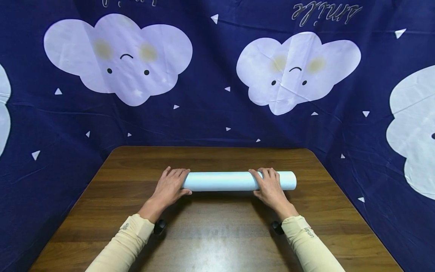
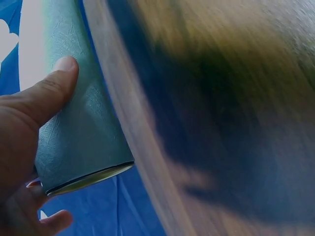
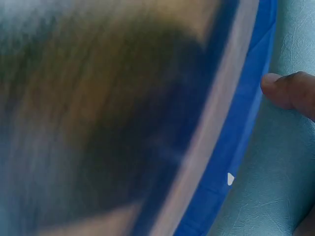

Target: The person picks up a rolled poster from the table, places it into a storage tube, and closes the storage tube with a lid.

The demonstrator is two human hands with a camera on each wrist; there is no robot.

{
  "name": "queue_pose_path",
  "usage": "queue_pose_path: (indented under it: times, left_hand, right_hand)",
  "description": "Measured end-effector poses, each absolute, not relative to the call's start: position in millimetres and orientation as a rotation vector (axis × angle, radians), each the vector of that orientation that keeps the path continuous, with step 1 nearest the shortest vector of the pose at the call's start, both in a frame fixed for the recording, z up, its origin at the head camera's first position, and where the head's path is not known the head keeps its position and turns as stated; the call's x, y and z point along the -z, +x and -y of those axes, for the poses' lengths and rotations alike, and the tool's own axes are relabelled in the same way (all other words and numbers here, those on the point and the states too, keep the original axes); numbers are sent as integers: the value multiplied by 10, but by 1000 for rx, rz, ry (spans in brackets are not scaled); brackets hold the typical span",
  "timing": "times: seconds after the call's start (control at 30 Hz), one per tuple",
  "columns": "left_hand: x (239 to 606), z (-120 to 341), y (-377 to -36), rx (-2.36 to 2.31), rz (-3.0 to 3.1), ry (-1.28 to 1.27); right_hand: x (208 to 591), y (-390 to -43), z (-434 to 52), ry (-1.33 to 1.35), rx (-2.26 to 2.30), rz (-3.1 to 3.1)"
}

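Observation:
A long light blue roll (image 1: pixel 221 181) with a finely creased, leather-like surface lies crosswise in the head view, over the far part of the table. My left hand (image 1: pixel 170 185) grips its left end, thumb on the near side and fingers over the top. In the left wrist view the thumb (image 2: pixel 51 88) presses along the roll, whose end rim (image 2: pixel 91 179) is thin with a yellowish inside. Towards the right end, my right hand (image 1: pixel 270 187) holds the roll the same way, and some of it sticks out past that hand. Most of the right fingers are hidden in the right wrist view.
The brown wooden table (image 1: pixel 217 226) has rounded far corners. Behind it and at both sides hangs a dark blue cloth (image 1: pixel 210 117) with white clouds. Blue cloth (image 3: pixel 221 182) shows between the roll and the table edge in the right wrist view.

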State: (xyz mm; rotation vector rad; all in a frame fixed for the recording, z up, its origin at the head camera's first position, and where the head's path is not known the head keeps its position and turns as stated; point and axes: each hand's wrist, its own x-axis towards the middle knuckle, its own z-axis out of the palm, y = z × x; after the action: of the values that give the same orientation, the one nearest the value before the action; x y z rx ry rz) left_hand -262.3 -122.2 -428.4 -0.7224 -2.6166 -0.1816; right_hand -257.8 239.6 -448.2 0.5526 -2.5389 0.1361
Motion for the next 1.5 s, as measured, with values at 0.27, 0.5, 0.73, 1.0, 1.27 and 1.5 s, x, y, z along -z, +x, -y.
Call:
queue_pose_path:
  times: [0.27,0.5,0.73,1.0,1.27,1.5]
  left_hand:
    - [4374,1303,-2653,181,2678,-719]
    - [4453,1350,-2679,223,2723,-734]
    - [4506,1388,-2689,270,2743,-745]
    - [4495,1392,-2693,288,2757,-761]
    - [4484,1373,-2683,290,2783,-750]
    - [4480,1363,-2679,268,2783,-760]
  right_hand:
    - [4606,-2611,-2305,565,-145,2575]
    - [4686,-2628,-2253,571,-156,2614]
    - [4726,-2635,-2217,577,-181,2647]
    - [4740,-2643,-2205,573,-211,2680]
    - [4739,-2633,-2211,564,-168,2695]
    - [4695,-2615,-2219,556,-174,2720]
